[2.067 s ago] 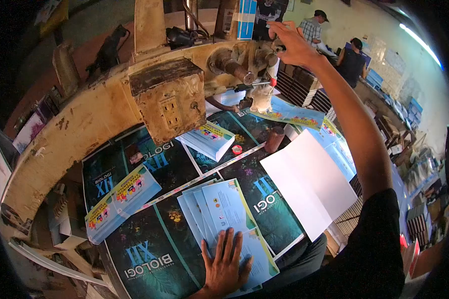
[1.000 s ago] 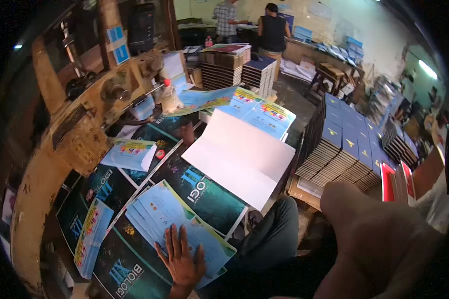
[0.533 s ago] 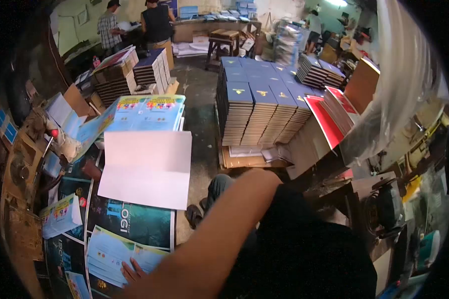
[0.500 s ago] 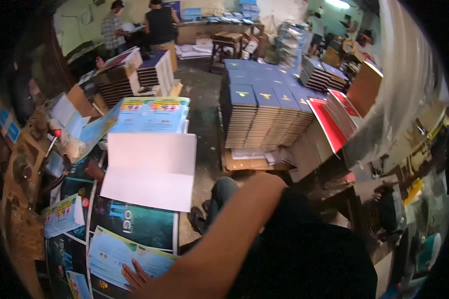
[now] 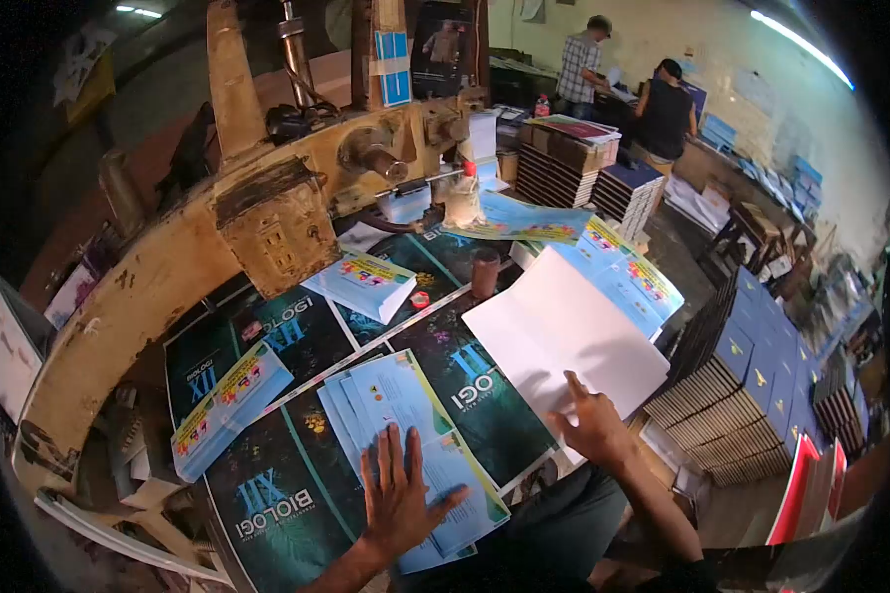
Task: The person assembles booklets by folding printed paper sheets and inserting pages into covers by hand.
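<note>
My left hand [image 5: 400,489] lies flat with spread fingers on a few overlapping light-blue printed sheets [image 5: 376,390]. My right hand [image 5: 595,425] is at the near edge of a creased white sheet [image 5: 564,331], index finger stretched out and the other fingers partly curled. Its shadow falls on the paper; whether the fingertip touches is hard to tell. Beneath the sheets are dark green printed covers [image 5: 277,509] marked BIOLOGI XII. Past the white sheet lies a stack of light-blue printed sheets [image 5: 653,296].
A worn machine frame [image 5: 277,222] arches over the left side. Folded printed sheets [image 5: 232,405] and a brown cylinder [image 5: 485,274] rest on the covers. Tall stacks of blue books [image 5: 717,381] stand at right. Two people [image 5: 663,114] stand at the back.
The view has swung left, bringing the machine and both hands into sight. Earlier, one arm reached across to the light-blue sheets; now my left hand is on them and my right is at the white sheet.
</note>
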A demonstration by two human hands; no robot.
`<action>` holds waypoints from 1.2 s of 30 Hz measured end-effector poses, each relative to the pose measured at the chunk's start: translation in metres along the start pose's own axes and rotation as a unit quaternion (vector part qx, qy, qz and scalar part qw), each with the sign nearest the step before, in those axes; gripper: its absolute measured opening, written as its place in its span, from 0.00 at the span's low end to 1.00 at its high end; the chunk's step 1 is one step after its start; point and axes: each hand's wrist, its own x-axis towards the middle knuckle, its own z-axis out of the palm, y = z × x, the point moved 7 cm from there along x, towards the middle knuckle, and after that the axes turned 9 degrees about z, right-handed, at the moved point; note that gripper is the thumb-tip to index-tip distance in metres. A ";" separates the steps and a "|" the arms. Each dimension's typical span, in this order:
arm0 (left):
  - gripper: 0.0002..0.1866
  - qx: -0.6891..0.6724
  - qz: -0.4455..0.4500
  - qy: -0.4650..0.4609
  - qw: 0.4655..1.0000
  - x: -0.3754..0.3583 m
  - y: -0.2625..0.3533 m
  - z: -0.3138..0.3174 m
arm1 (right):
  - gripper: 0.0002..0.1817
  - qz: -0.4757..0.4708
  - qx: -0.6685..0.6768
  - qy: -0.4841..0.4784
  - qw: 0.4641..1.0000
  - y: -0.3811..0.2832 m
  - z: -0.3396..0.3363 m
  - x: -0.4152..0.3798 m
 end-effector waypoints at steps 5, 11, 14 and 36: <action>0.52 -0.040 0.003 0.062 0.997 -0.010 -0.002 -0.003 | 0.50 -0.075 -0.003 0.122 0.990 -0.005 0.006 -0.011; 0.62 -0.095 0.007 0.102 0.990 -0.015 0.010 -0.038 | 0.48 -0.017 0.036 0.052 0.998 -0.005 0.001 -0.008; 0.66 -0.091 0.020 0.097 0.991 -0.014 0.008 -0.038 | 0.34 -0.009 0.035 0.001 0.999 -0.017 -0.026 -0.012; 0.69 -0.042 -0.036 0.055 0.997 -0.002 -0.004 -0.021 | 0.32 -0.048 0.020 0.025 0.998 -0.007 -0.002 0.012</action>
